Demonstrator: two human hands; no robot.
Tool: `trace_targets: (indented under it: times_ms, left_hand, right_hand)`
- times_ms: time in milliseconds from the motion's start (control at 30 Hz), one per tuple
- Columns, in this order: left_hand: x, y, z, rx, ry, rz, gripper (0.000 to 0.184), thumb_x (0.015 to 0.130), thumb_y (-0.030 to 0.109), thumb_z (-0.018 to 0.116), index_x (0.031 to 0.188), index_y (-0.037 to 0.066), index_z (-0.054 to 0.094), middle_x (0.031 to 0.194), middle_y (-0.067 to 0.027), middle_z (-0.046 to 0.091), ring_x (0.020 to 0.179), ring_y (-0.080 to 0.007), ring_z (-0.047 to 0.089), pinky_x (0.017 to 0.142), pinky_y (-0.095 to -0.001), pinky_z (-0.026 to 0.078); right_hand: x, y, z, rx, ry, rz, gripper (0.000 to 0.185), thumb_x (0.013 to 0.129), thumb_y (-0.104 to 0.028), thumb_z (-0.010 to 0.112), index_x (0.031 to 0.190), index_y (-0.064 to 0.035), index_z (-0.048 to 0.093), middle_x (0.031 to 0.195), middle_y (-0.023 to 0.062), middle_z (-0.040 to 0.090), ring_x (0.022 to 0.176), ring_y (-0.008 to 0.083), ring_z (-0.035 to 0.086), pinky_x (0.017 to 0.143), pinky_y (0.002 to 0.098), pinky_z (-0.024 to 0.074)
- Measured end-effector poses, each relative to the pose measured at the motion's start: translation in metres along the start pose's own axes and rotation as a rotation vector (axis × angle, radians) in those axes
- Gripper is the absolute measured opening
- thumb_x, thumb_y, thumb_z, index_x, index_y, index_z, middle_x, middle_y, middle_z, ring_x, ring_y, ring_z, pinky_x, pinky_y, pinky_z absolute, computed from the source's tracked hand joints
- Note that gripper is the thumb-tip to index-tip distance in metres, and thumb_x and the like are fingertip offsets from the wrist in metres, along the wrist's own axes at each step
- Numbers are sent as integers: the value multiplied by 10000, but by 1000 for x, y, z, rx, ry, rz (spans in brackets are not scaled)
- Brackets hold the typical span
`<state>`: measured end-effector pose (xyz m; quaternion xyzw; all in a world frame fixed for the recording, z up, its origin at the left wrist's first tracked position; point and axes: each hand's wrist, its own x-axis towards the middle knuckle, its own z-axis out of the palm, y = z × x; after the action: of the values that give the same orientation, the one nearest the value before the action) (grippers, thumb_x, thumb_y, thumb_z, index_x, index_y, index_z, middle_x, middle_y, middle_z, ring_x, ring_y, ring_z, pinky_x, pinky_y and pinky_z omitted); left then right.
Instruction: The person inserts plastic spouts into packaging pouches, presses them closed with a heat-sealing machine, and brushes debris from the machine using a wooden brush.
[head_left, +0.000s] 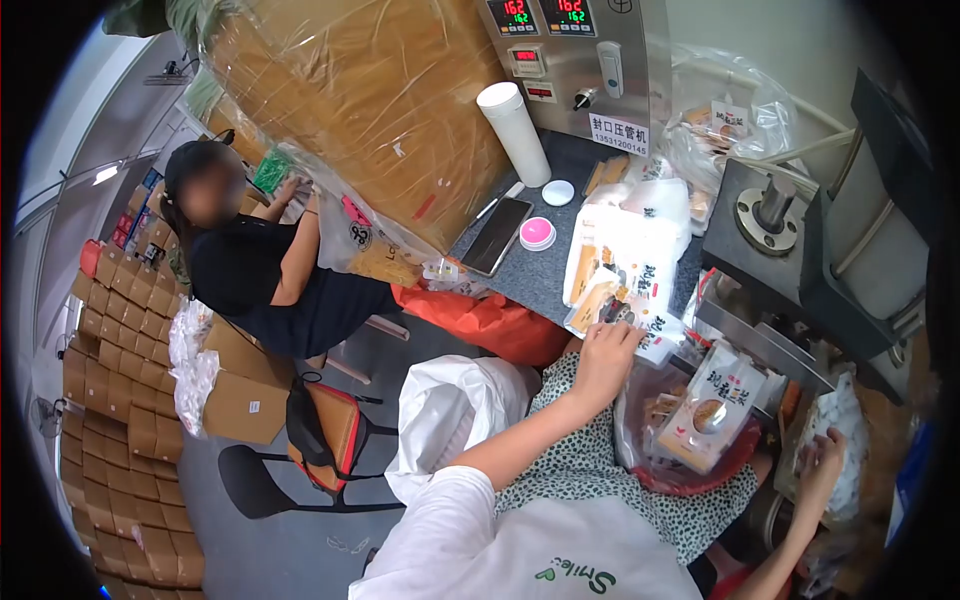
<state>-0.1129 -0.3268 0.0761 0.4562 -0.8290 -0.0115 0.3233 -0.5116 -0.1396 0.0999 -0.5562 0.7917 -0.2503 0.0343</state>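
My left hand (607, 358) is at the front edge of the dark worktop, its fingers closed on the near end of a printed packet (598, 300). That packet lies on a stack of white printed packets (625, 235). Low on the right, my right hand (824, 462) touches a white plastic bag (838, 430); its fingers are bent, and what they hold, if anything, is too small to make out. Between my hands, a clear bag in a red basin (690, 484) holds more packets, with a white one (712, 408) on top.
A metal machine (755, 230) stands at the right, a control box (575, 95) behind. On the worktop (530, 268) are a phone (497, 236), a white bottle (514, 133) and a pink tub (537, 234). Another person (250, 250) works at the left near a chair (325, 435) and stacked cartons.
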Motion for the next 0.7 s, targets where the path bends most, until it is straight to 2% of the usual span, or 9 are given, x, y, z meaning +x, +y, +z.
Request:
trace_targets:
  times_ms: [100, 200, 233, 267, 300, 367, 433, 500, 700]
  left_hand:
    - [6, 0, -10, -76, -22, -35, 248, 796, 15, 649, 1035, 70, 683, 904, -112, 620, 863, -321, 625, 777, -441, 459]
    - [8, 23, -33, -239, -63, -89, 224, 783, -8, 670, 1000, 44, 687, 886, -161, 627, 828, -383, 632, 726, -479, 491]
    - [5, 35, -38, -284, -92, -108, 273, 754, -32, 675, 1018, 36, 679, 953, -175, 649, 907, -382, 646, 783, -465, 514]
    - [4, 50, -46, -274, -143, -109, 297, 740, -41, 668, 1029, 28, 672, 999, -188, 659, 980, -390, 648, 838, -455, 522]
    - [2, 58, -45, -293, -167, -79, 329, 727, -58, 660, 1044, 27, 669, 1033, -198, 663, 1003, -399, 643, 861, -457, 521]
    - [1, 67, -42, -278, -115, 46, 350, 729, -44, 643, 1074, 9, 661, 1011, -203, 648, 949, -405, 639, 826, -476, 526]
    - [-1, 73, -39, -312, -170, -31, 351, 710, -68, 645, 1050, 14, 678, 1039, -217, 661, 957, -413, 645, 826, -472, 525]
    - [-2, 79, -36, -306, -115, 20, 336, 710, -76, 642, 1025, 32, 689, 969, -177, 656, 873, -387, 651, 759, -455, 528]
    - [-3, 95, -41, -300, -204, 39, 313, 716, -79, 637, 999, 45, 686, 908, -126, 641, 798, -342, 648, 671, -421, 520]
  right_hand:
    - [-1, -18, -4, 343, 192, 64, 186, 920, 27, 610, 1102, 62, 623, 1251, 176, 591, 1051, 262, 642, 819, 354, 546]
    - [-1, -49, -27, 336, 223, 124, 217, 980, -71, 597, 1171, 18, 645, 1122, 121, 662, 998, 197, 649, 784, 314, 553]
    - [-3, -52, -26, 432, 187, 194, 269, 977, -100, 606, 1228, -12, 645, 1034, 89, 692, 951, 185, 658, 795, 287, 547]
    - [-1, -90, -30, 763, 147, 329, 252, 968, -88, 611, 1197, 9, 650, 1045, 97, 692, 952, 173, 666, 801, 279, 552]
    - [0, -112, -33, 965, 53, 310, 242, 955, -83, 622, 1167, 32, 648, 1058, 107, 696, 944, 164, 677, 806, 275, 556]
    - [2, -136, -35, 1028, -144, 202, 237, 934, -42, 638, 1157, 37, 635, 1063, 110, 708, 936, 160, 684, 833, 277, 553]
    - [0, -146, -18, 1219, -125, 113, 209, 923, -21, 667, 1129, 11, 650, 1059, 91, 721, 939, 126, 678, 848, 268, 538]
    - [-1, -154, -8, 1137, -129, 76, 214, 917, -36, 678, 1128, 0, 663, 1023, 80, 739, 897, 105, 690, 804, 268, 547]
    - [7, -161, -3, 644, 14, -256, 184, 873, -84, 710, 1042, -14, 698, 971, 110, 732, 855, 238, 723, 818, 342, 568]
